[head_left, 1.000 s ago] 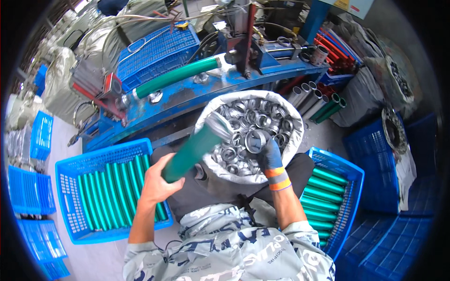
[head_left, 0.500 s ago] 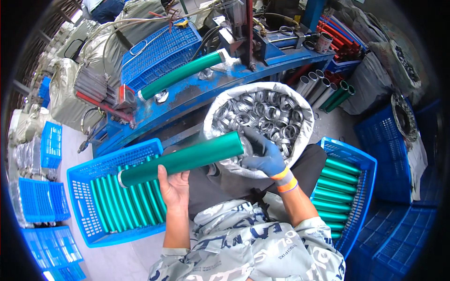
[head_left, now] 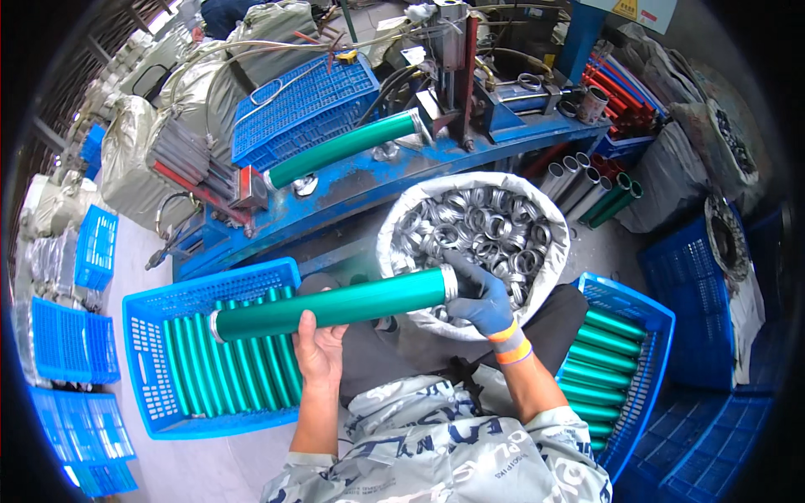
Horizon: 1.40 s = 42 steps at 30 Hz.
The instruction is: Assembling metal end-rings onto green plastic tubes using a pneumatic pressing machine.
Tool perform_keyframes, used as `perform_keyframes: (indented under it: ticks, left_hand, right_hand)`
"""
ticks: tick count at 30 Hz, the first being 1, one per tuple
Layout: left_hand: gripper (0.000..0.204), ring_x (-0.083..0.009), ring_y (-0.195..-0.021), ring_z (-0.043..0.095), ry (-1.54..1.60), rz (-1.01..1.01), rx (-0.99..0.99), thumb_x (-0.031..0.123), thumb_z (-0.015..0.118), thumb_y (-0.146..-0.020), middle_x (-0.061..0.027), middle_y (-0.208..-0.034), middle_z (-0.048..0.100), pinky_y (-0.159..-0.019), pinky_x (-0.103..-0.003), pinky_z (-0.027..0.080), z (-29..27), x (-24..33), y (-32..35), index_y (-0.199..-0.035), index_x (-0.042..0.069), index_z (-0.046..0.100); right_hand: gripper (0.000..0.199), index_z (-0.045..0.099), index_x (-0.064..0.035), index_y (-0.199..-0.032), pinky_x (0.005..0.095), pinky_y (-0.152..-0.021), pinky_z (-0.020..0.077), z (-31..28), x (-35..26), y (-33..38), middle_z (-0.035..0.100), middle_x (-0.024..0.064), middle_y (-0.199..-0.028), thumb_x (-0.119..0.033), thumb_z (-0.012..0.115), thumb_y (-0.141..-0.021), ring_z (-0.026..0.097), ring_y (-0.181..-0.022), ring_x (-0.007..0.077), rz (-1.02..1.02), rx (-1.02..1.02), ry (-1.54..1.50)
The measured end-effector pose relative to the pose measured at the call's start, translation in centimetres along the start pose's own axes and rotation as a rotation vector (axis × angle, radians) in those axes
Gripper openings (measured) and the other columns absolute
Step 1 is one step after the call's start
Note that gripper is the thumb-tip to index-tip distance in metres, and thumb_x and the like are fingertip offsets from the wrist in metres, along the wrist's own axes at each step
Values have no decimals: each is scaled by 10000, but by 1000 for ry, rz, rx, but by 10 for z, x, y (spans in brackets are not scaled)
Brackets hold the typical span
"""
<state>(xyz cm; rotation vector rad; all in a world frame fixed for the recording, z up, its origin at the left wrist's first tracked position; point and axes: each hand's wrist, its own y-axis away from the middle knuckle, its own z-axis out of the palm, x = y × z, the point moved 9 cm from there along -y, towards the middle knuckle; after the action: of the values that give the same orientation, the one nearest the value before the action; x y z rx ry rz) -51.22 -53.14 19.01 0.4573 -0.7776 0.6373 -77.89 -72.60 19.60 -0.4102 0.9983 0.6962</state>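
While the bare left hand point(head_left: 317, 352) grips a green tube point(head_left: 331, 305) mid-length, the gloved right hand point(head_left: 480, 298) pinches its end over a white sack point(head_left: 394, 243); a yellow triangular sign point(head_left: 627, 8) hangs top right.

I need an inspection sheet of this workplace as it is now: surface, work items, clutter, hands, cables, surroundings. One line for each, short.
Surface: blue machine bench, worn and stained; one green tube lies clamped on it.
Job's things: green tube in hand, held level over the lap; white sack of metal rings in front.
Clutter: left blue crate and right blue crate, both holding green tubes; grey and green tubes leaning behind the sack.
Grippers: left hand, bare, grips the tube from below; right hand, in a blue glove, is at the tube's right end.
Cables: hoses and wires above the bench.
Surroundings: stacked blue crates on the floor, wrapped bundles at left.
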Motion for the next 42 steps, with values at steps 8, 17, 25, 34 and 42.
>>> perform_keyframes:
  ticks: [8,17,25,34,42]
  left_hand:
    - [466,-304,-1313,744,-49,23,-58,316,761,-1072,-167,-1516,694,-1027,-486,692,6,-11,-21,-1485,133,642]
    - [530,-302,-1380,708,75,35,-41,380,756,-1087,-152,-1519,698,-1159,-501,614,-10,0,-42,-1483,42,657]
    - [575,-296,-1363,706,267,37,160,484,778,-1075,-154,-1479,701,-1121,-486,635,-79,24,-75,-1444,59,664]
    - [446,-298,-1339,703,412,9,121,365,717,-1130,-147,-1424,719,-1102,-468,646,-91,46,-96,-1423,33,664]
    - [432,-285,-1304,728,399,49,173,344,728,-1128,-145,-1415,730,-1062,-433,669,-104,71,-101,-1413,25,667]
  right_hand:
    - [839,477,44,-1697,304,-1063,567,-8,4,-19,712,109,-1481,94,787,-920,692,-1249,140,114,-23,6]
    - [1162,133,33,-1807,389,-1342,294,55,-1,-74,313,229,-1817,-11,835,-882,376,-1646,262,-8,-151,179]
    - [730,301,46,-1760,406,-1349,304,27,-2,-236,428,254,-1768,-243,584,-1152,404,-1652,324,-279,-48,564]
    - [836,510,-203,-1648,636,-1247,383,57,12,-442,577,130,-1603,-293,835,-883,499,-1536,380,-539,186,1972]
    - [734,634,-151,-1522,541,-1124,531,97,-43,-343,742,121,-1357,-243,873,-834,707,-1266,399,-722,24,1404]
